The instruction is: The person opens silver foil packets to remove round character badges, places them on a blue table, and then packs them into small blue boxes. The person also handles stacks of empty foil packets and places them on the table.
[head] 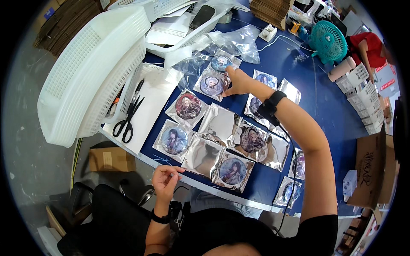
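Observation:
My right hand (238, 82) reaches over the table, thumb and fingers spread at the right edges of two clear-fronted packets. One holds a round button badge with a purple rim (211, 85); the other, farther away, holds a blue badge (221, 63). My left hand (165, 182) hovers by the near table edge, fingers loosely curled; whether something small is between them is unclear. Closest to it are a packet with a blue badge (174, 141) and a bare silver foil packet (202, 156). A red badge (188, 106), a dark badge (252, 139) and another blue badge (233, 171) lie around.
Black scissors (128, 123) and a utility knife (138, 88) lie on white paper (153, 92) at left, beside stacked white plastic baskets (93, 70). Crumpled clear bags (237, 41) lie behind. Right are a teal fan (329, 41), a carton (368, 172) and a person in red (366, 48).

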### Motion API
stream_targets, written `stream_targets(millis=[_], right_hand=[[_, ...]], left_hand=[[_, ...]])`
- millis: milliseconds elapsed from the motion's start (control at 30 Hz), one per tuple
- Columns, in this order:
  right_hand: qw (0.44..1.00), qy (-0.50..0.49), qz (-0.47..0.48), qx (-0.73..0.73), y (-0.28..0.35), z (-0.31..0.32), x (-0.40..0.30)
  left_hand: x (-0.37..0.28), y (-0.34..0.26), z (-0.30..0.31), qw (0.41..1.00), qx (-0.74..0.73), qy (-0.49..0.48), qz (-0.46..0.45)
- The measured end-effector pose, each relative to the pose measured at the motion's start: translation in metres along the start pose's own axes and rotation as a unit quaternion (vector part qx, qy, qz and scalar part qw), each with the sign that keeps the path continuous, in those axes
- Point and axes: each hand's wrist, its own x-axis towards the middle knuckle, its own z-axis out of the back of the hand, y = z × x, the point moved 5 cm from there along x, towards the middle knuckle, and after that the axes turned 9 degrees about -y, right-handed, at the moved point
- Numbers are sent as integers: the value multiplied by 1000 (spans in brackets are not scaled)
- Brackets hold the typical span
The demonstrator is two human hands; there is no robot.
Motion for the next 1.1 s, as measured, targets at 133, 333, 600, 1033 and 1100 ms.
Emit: stream_targets(millis=[133,333,600,1033,1100], right_hand=[[999,29,-39,-20,0,-7,6],[999,-31,-18,24,10,-6,0],[999,-24,15,-33,27,77,-46],[982,2,-180,-50,16,189,-318],[988,3,-149,-38,3,172,-314]], left_hand=[[0,0,1,1000,-1,2,-1],[0,-1,3,1000,-13,-10,0],[3,1,0,1000,-16,-13,-11],[8,-5,-2,997,-41,60,40],[8,-7,-3,997,-30,59,29]])
